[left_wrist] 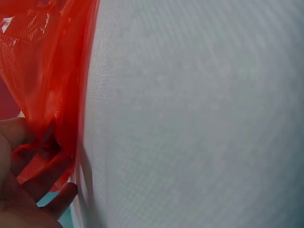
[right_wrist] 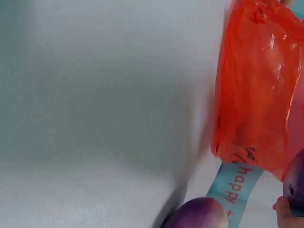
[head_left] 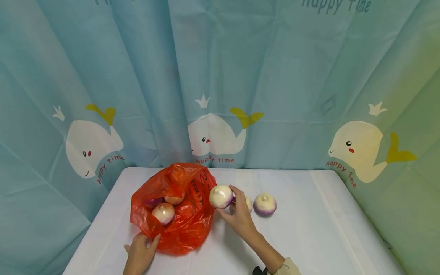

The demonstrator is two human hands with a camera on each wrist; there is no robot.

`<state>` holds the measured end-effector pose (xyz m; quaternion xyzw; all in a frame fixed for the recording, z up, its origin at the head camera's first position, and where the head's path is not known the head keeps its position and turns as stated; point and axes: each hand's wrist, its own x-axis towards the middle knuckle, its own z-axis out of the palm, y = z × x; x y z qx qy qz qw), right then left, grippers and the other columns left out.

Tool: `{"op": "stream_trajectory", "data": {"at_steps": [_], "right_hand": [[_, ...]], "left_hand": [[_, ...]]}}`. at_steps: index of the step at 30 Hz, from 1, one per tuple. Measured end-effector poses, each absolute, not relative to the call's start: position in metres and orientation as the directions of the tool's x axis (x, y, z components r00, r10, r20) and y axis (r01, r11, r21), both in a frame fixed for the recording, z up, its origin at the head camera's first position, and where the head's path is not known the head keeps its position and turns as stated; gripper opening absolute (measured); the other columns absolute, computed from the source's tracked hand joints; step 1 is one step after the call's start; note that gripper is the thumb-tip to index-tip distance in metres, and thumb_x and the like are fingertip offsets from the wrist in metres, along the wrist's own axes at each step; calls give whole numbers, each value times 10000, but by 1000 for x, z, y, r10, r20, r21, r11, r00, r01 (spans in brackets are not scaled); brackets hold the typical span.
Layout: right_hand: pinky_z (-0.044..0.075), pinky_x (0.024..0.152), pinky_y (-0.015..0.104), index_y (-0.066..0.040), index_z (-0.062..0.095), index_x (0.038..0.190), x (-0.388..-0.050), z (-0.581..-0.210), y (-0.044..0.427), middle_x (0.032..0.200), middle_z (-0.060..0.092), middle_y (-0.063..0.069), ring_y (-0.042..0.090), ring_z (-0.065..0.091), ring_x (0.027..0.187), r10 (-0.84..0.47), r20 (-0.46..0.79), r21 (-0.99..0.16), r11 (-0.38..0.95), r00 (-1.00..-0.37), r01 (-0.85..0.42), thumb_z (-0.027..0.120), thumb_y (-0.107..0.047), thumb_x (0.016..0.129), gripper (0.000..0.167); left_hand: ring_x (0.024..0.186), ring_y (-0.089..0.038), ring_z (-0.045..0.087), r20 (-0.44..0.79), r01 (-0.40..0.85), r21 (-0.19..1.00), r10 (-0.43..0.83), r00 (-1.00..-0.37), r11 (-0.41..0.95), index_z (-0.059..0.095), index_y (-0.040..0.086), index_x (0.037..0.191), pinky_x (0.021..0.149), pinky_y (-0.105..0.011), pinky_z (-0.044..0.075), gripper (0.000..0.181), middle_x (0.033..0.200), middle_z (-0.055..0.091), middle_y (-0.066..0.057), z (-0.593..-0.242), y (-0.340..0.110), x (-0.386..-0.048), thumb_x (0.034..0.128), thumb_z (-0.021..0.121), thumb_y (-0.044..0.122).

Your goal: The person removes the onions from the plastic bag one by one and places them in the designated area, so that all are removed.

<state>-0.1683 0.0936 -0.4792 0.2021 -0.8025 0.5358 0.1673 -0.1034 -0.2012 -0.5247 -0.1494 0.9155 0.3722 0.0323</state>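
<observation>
A red plastic bag (head_left: 196, 229) lies open on the table's left part, with several onions in its mouth, one pale and purple (head_left: 163, 213) at the front. My left hand (head_left: 140, 254) pinches the bag's near left edge; in the left wrist view the fingers of that hand (left_wrist: 33, 175) are at the red plastic (left_wrist: 42, 61). My right hand (head_left: 242, 217) grips a white and purple onion (head_left: 220, 196) by the bag's right side. In the right wrist view the gripped onion (right_wrist: 295, 183) shows at the right edge, beside the bag (right_wrist: 259, 90).
On the white table (head_left: 302, 229), an onion (head_left: 264, 204) sits right of my right hand, and another (head_left: 249, 205) is partly hidden behind the hand. A blue curtain (head_left: 288, 76) with whale prints hangs behind the table.
</observation>
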Motion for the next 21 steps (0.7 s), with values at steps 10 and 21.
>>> {"op": "stream_trajectory", "data": {"at_steps": [10,21], "right_hand": [[507,845,403,65,370,1334,-180,-492,117,1215,447,209,287,550,1010,-90,526,-743,436,-845,-509,814,-28,692,786],[496,824,438,88,382,1322,-179,-501,139,1216,477,239,294,542,1007,-52,512,-742,477,-858,-471,829,-56,678,797]], "left_hand": [[1094,-475,455,-197,-323,664,-259,-946,674,573,-104,1090,905,-767,-63,471,1065,592,-265,-524,-200,-104,893,635,321],[1102,-475,440,-194,-321,668,-260,-946,671,563,-106,1105,910,-763,-69,492,1087,580,-273,-525,-200,-103,893,634,332]]}}
